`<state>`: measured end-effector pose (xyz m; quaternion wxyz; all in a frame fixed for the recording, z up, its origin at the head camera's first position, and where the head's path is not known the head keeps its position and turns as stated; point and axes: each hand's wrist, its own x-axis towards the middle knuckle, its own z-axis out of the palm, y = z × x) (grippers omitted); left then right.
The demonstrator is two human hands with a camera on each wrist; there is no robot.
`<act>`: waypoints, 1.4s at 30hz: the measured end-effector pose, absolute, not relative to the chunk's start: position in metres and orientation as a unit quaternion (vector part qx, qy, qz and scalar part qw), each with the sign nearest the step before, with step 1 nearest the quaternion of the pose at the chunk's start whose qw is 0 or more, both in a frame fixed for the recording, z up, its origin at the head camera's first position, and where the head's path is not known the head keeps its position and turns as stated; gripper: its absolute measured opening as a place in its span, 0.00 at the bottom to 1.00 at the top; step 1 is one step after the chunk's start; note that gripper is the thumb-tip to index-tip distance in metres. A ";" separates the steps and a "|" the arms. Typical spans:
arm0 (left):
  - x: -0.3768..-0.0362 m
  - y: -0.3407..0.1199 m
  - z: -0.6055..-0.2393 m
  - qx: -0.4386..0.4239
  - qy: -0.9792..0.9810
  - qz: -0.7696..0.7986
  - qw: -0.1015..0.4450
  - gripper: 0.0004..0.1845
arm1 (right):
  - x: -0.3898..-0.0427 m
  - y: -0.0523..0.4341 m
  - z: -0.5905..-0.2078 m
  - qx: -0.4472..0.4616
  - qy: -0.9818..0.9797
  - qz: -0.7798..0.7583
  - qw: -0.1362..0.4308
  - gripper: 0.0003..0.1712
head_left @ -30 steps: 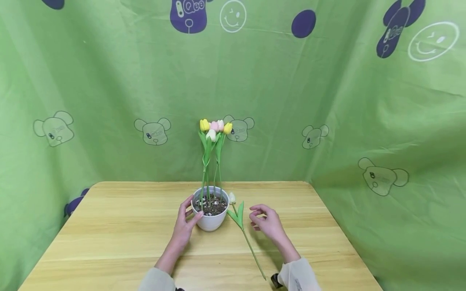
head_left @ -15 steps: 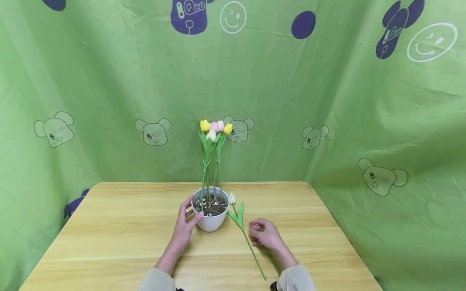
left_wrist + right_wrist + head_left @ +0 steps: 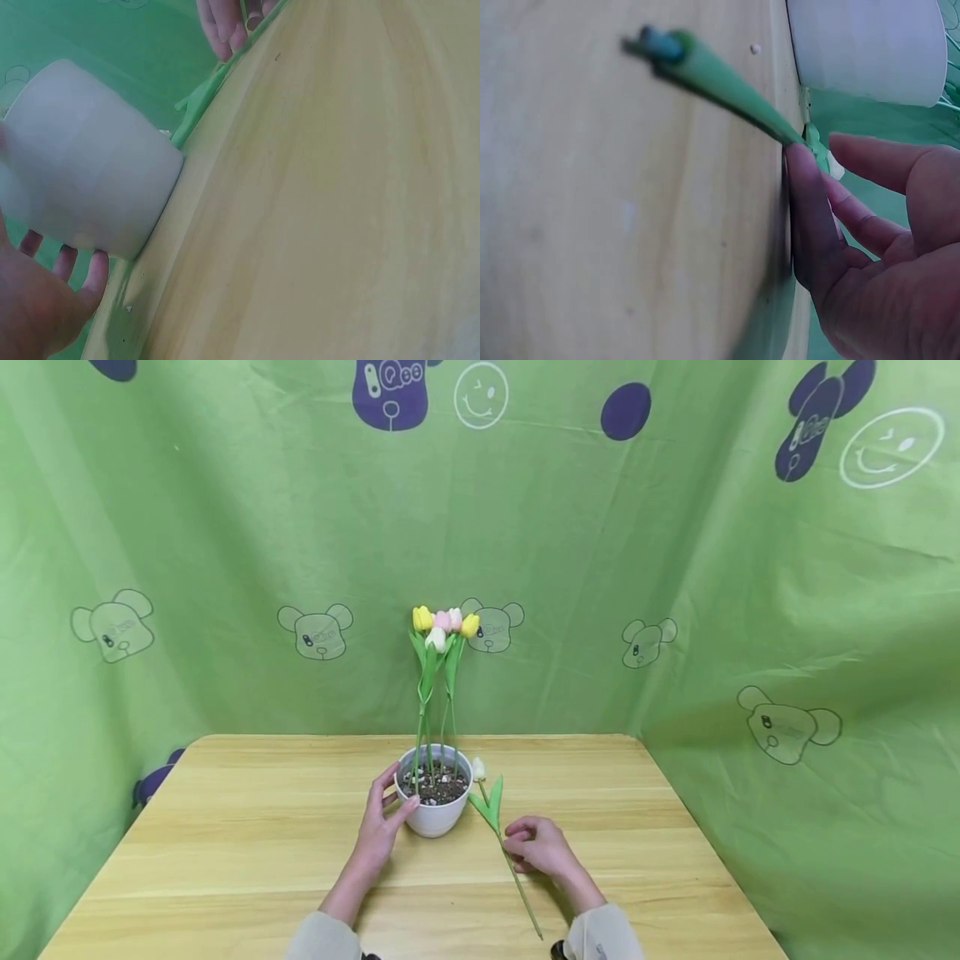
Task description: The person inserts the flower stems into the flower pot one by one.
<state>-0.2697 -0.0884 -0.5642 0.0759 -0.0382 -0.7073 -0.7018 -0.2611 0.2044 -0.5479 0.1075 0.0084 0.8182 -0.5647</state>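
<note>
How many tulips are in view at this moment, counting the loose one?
5. Four stand in the white pot: two yellow, one pink, one white. A fifth, white tulip, lies on the table by the right hand.

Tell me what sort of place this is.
Probably a staged recording corner, not a home: a green cartoon-print cloth hangs on all sides of a wooden table, which holds a white pot of tulips.
</note>
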 end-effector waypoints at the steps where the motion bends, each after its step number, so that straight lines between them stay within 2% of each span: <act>1: -0.270 -0.089 -0.564 -0.039 -0.708 -0.701 0.076 0.39 | -0.261 0.204 -0.548 0.006 0.819 -0.563 0.110 0.20; 7: -0.268 -0.089 -0.565 -0.034 -0.709 -0.701 0.077 0.40 | -0.259 0.200 -0.549 -0.018 0.837 -0.535 0.113 0.24; 20: -0.270 -0.088 -0.564 -0.038 -0.711 -0.698 0.078 0.39 | -0.260 0.201 -0.546 0.008 0.846 -0.523 0.100 0.17; 29: -0.268 -0.088 -0.562 -0.043 -0.711 -0.697 0.084 0.39 | -0.263 0.203 -0.543 0.044 0.830 -0.554 0.052 0.18; 42: -0.268 -0.088 -0.562 -0.045 -0.709 -0.699 0.081 0.39 | -0.267 0.204 -0.514 0.046 0.801 -0.596 0.012 0.23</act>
